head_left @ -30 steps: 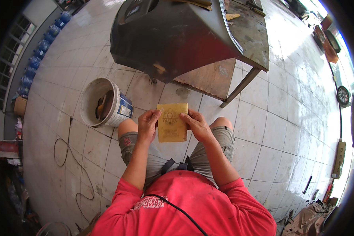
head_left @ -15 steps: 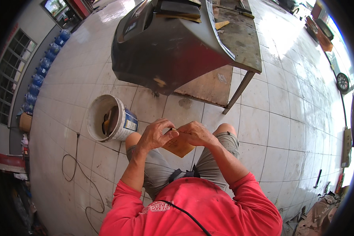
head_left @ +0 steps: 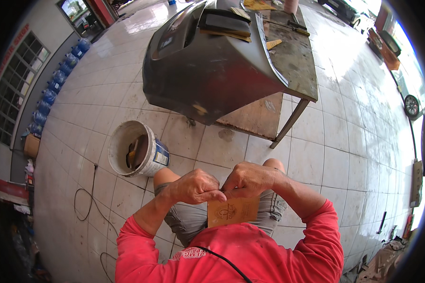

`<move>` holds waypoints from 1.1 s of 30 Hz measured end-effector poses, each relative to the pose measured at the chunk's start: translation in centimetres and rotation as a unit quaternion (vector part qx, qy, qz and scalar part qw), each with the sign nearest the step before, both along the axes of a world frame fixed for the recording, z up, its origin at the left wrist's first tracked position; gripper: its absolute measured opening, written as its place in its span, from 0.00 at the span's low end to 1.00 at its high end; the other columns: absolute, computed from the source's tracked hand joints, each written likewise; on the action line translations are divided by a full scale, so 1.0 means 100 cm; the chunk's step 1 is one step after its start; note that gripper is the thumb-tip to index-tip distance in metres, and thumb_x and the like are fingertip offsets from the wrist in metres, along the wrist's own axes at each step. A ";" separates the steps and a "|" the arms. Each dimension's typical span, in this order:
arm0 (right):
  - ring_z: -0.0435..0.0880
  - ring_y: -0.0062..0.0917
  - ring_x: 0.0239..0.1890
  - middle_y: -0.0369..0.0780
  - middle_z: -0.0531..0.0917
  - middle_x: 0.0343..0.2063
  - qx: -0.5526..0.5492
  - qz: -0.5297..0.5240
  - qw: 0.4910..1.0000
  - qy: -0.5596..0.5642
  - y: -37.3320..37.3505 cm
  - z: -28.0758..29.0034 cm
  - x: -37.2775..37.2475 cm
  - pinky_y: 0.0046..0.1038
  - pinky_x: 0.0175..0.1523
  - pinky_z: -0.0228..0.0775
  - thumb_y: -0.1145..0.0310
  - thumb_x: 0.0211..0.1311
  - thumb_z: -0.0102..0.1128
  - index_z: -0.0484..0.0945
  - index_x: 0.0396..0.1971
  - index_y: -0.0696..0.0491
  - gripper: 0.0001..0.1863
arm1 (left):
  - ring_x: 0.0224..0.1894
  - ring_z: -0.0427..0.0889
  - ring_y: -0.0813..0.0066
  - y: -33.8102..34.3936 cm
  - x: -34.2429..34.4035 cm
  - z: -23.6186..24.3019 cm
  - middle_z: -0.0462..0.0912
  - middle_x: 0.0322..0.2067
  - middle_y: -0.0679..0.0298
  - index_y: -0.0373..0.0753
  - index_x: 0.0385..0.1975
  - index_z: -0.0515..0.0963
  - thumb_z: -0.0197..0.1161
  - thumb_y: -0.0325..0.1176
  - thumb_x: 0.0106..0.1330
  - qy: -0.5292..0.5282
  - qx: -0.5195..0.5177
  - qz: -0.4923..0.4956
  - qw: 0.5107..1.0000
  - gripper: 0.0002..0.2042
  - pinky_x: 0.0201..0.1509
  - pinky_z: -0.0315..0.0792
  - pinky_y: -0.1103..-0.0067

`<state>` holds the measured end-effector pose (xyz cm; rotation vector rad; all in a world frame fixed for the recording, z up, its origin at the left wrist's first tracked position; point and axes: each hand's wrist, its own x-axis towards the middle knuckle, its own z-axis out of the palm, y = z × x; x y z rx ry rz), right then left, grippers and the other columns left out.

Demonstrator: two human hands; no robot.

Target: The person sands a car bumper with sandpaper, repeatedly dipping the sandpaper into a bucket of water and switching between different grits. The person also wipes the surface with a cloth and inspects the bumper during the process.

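Observation:
A tan sheet of sandpaper hangs in front of my chest, over my knees. My left hand and my right hand meet at its top edge, each pinching it with closed fingers, knuckles nearly touching. The sheet's printed back faces me; its upper edge is hidden under my fingers. Ahead of my knees a dark grey car body panel lies over a metal workbench.
A white bucket with tools inside stands on the tiled floor left of my left knee. A black cable loops across the tiles at the left. Blue water jugs line the far left wall. Sandpaper pieces and small tools lie on the bench top.
The sheet was held flat and spread between both hands; my hands have come together at its top edge and drawn closer to my chest, with the sheet now hanging below them.

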<state>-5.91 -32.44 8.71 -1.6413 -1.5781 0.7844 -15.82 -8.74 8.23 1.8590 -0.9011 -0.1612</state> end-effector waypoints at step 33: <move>0.91 0.32 0.54 0.49 0.92 0.50 0.122 -0.332 0.898 0.264 0.006 -0.078 0.004 0.33 0.62 0.78 0.63 0.80 0.52 0.86 0.60 0.57 0.21 | 0.35 0.86 0.79 0.060 0.012 -0.176 0.90 0.35 0.66 0.36 0.43 0.88 0.65 0.57 0.79 0.336 -0.169 0.308 0.874 0.25 0.39 0.80 0.75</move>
